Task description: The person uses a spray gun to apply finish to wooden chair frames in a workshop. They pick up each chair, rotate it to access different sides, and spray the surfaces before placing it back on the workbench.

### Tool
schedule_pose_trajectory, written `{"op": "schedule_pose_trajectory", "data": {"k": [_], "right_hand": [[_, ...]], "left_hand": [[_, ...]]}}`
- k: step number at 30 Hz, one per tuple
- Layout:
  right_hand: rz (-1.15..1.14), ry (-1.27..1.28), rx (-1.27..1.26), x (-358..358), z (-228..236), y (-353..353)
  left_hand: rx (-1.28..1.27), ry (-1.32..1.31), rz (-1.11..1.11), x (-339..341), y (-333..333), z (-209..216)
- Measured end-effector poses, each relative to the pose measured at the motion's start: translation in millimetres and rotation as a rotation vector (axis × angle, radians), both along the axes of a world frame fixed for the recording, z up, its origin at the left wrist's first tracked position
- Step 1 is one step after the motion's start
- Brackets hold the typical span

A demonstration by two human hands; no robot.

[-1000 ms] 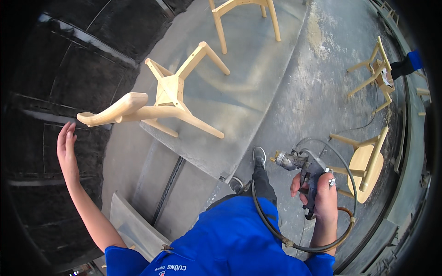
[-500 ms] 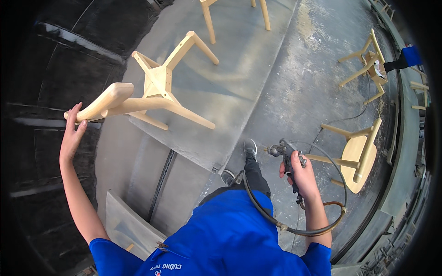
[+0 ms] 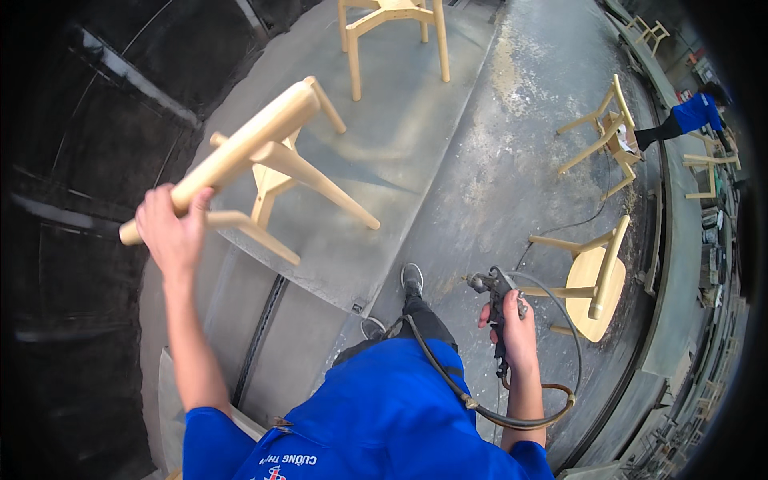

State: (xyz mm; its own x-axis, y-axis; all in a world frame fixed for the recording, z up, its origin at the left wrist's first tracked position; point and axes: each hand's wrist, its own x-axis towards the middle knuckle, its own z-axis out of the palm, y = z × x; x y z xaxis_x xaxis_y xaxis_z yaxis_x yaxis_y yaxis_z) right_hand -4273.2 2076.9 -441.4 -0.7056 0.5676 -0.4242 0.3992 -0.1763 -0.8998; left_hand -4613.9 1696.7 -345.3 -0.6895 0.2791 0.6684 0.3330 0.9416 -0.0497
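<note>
My left hand (image 3: 174, 229) is closed round one end of the thick top rail of a pale wooden chair frame (image 3: 254, 138). The chair is tilted, its legs reaching toward the grey platform; whether any leg bears on it I cannot tell. In my right hand (image 3: 514, 326) is a spray gun (image 3: 496, 292), gripped by its handle with the nozzle toward the left. A dark hose (image 3: 448, 382) loops from the gun, past my waist, with a brown stretch (image 3: 552, 390) below my wrist.
Another wooden chair frame (image 3: 398, 12) stands at the far end of the platform (image 3: 352, 264). To the right on the floor are a chair with a seat (image 3: 604, 280) and a chair bearing a box (image 3: 620, 132). A co-worker in blue (image 3: 698, 112) bends at far right.
The chair in my left hand has turned, its top rail swinging up and to the right over the frame. My right hand still holds the spray gun. More of the co-worker shows.
</note>
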Motion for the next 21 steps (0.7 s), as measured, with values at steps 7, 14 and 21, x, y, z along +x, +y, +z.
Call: {"op": "schedule_pose_trajectory", "data": {"k": [7, 14, 21], "right_hand": [[-0.023, 0.204, 0.030, -18, 52, 28], [0.197, 0.345, 0.069, -124, 88, 135], [0.383, 0.335, 0.020, -173, 119, 234]], "left_hand": [[0.164, -0.018, 0.223, 89, 71, 6], [0.110, -0.059, 0.167, 87, 85, 30], [0.038, 0.017, 0.322, 90, 69, 29]]}}
